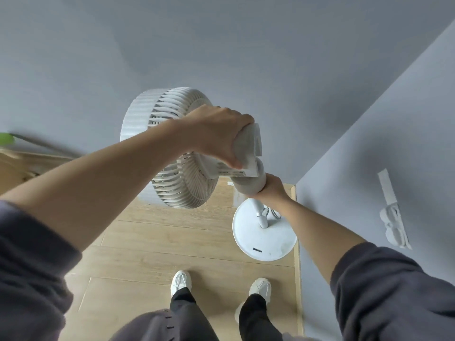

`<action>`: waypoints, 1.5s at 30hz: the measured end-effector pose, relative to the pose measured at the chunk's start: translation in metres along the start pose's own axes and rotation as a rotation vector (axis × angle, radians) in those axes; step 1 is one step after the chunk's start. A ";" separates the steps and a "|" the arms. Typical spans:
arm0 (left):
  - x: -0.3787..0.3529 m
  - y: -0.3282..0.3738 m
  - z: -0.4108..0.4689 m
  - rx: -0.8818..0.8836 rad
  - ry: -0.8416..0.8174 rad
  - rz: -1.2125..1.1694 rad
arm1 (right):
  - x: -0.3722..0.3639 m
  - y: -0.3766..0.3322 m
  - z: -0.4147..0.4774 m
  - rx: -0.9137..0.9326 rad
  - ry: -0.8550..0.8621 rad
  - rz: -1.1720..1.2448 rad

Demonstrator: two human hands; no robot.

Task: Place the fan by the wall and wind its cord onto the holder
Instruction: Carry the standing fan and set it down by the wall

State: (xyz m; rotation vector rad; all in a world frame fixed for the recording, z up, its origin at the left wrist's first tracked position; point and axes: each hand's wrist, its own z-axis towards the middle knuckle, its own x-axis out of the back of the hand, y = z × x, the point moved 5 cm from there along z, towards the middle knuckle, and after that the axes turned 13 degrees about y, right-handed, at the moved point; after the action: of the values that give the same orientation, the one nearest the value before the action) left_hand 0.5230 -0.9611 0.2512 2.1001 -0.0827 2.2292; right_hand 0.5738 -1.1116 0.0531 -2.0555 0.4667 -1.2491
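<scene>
We find the fan (187, 183) in the corner where the front wall (221, 45) meets the right wall (394, 119). Its base (264, 242) sits on the floor (160, 242), just beside the right wall, and its head (147, 119) hangs left of the pole (248, 187). The left hand (216, 134) grips the back of the head from above. The right hand (273, 188) holds the pole just below. The cord (273, 214) lies at the pole's foot. The holder (392, 212) is on the right wall, right of the base. Two shoes (181, 280) stand before the base, nearer us.
</scene>
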 end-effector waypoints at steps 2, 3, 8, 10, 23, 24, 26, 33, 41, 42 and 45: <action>-0.008 0.017 0.004 0.030 -0.001 0.005 | 0.005 0.014 0.001 0.001 -0.024 -0.060; -0.012 0.025 0.006 0.043 -0.007 0.003 | 0.007 0.019 0.000 0.008 -0.030 -0.095; -0.035 0.053 0.014 0.067 -0.036 0.034 | 0.010 0.046 0.001 -0.001 -0.019 -0.126; -0.048 0.064 0.020 0.048 -0.042 0.050 | 0.009 0.060 0.001 -0.014 -0.025 -0.127; -0.168 0.087 0.051 0.004 -0.095 0.046 | -0.037 0.163 0.046 -0.194 0.016 -0.023; -0.178 0.088 0.053 0.008 -0.095 0.041 | -0.041 0.172 0.050 -0.185 0.015 -0.027; -0.199 0.094 0.057 0.011 -0.091 0.044 | -0.049 0.190 0.060 -0.181 0.015 -0.030; -0.263 0.106 0.066 0.008 -0.090 0.077 | -0.090 0.254 0.092 -0.152 -0.033 -0.103; -0.303 0.117 0.075 -0.030 -0.043 0.096 | -0.099 0.280 0.105 -0.154 -0.019 -0.031; -0.308 0.117 0.076 -0.035 -0.036 0.098 | -0.101 0.283 0.106 -0.146 -0.010 -0.030; -0.313 0.116 0.081 -0.029 -0.015 0.109 | -0.105 0.291 0.113 -0.109 0.016 -0.027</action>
State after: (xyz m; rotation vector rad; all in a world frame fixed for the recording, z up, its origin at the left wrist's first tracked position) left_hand 0.6110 -1.0898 -0.0547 2.1462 -0.2344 2.2572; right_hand 0.6354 -1.2123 -0.2542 -2.1511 0.5266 -1.2817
